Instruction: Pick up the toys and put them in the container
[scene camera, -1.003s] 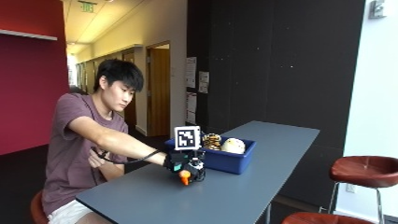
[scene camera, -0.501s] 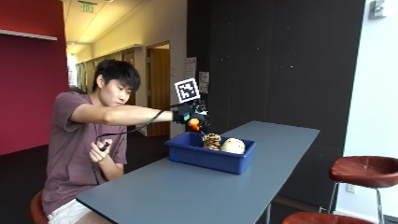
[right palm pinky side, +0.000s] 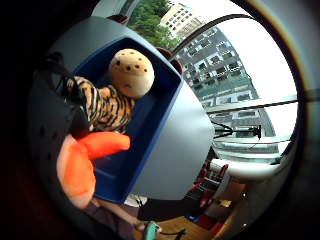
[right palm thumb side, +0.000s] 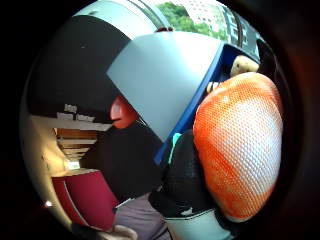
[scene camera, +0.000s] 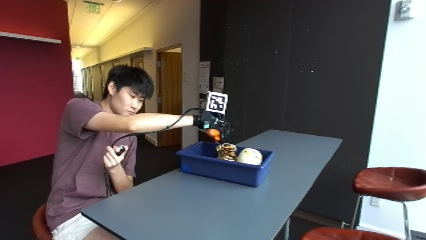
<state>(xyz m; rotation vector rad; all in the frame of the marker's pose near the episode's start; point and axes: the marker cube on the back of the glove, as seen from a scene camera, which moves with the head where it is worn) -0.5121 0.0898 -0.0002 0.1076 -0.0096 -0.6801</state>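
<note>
A person sits at the near long edge of a long grey rectangular table (scene camera: 200, 205), the bare left hand (scene camera: 113, 158) raised close to the chest and curled round a small dark object. The right arm reaches out level over the table, and the black-gloved right hand (scene camera: 208, 123) hangs in the air above the near side of the open blue plastic rectangular container (scene camera: 223, 170). Its fingers are curled round a small orange soft toy (scene camera: 213, 134), which shows just under the glove and is well clear of the container's rim. In the palm view on the thumb side the orange toy fills much of the picture, its knitted surface orange with a paler patch, pressed against the black glove. In the palm view on the little finger side, orange limbs of the same toy jut out over the container's open inside.

The container stands about midway along the table, nearer the person's edge than the far one. Inside it lie two toys touching each other: a tiger-striped plush toy (scene camera: 226, 151) on the person's side and a round cream plush toy with dark spots (scene camera: 250, 156) beside it, toward the far end of the container.

Beyond the table's far corner stands a brown round-seated stool (scene camera: 391, 182).
</note>
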